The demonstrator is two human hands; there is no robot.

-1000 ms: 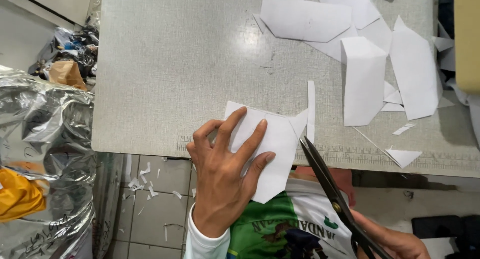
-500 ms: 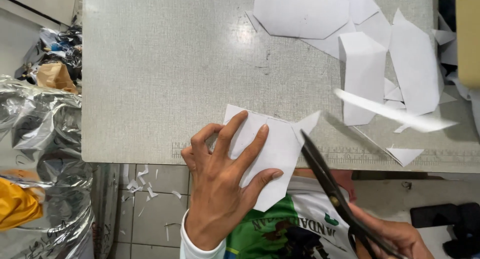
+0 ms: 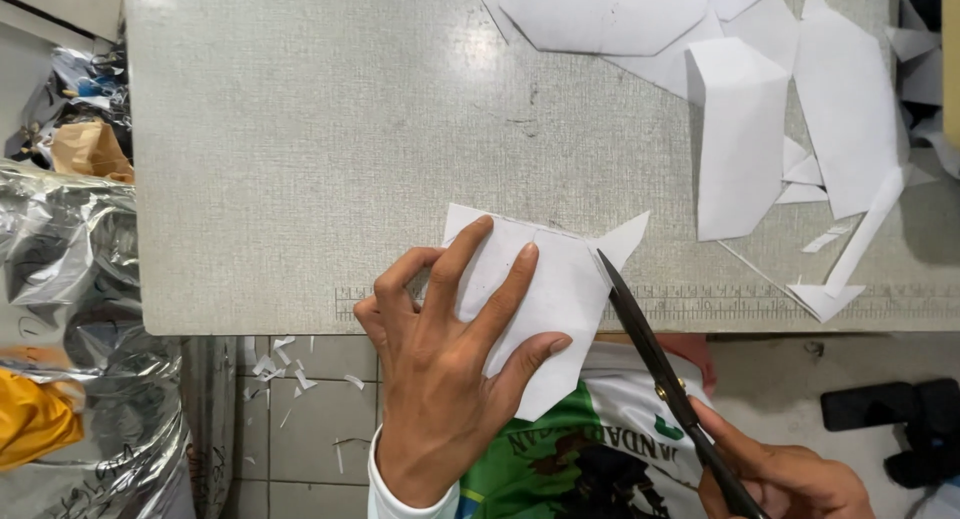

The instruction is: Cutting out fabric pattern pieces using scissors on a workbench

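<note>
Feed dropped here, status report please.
Left hand flat on white folded paper piece. Right hand holds black scissors, blades at paper's right edge. Nothing obstructing.

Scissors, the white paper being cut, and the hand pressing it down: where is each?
scissors [image 3: 640,334], head view, on the dark blades beside the paper's edge.
white paper [image 3: 560,289], head view, on its bare part right of the fingers.
left hand [image 3: 440,389], head view, on the back of the hand.

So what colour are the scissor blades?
Black, seen in the head view: the scissors in the right hand.
</note>
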